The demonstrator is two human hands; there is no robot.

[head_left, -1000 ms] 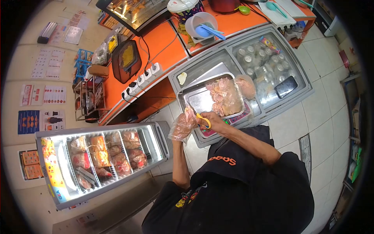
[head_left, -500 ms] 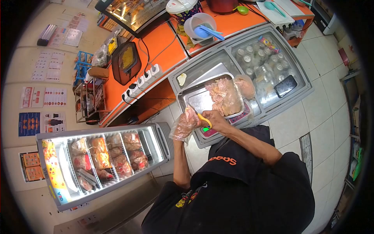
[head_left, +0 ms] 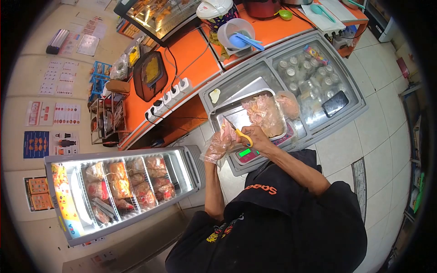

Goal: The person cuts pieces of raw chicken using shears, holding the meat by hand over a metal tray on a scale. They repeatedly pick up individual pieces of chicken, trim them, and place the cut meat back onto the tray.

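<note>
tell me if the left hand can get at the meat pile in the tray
Probably not directly: the left hand holds a piece of meat, and the yellow-handled scissors in the right hand lie across the way to the meat pile, though the tray is open above.

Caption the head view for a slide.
Gloved left hand holds raw meat, right hand yellow scissors, at a metal tray.

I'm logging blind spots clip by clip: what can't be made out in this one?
All in the head view:
Scale: any reading on its green display, too small.
Tray: whatever lies beneath, hidden by it.
Left hand: fingertips, obscured by crinkled plastic and meat.
Right hand: exact finger grip on the scissors, too small.
Red pot: the rest, cut off by the top edge.
</note>
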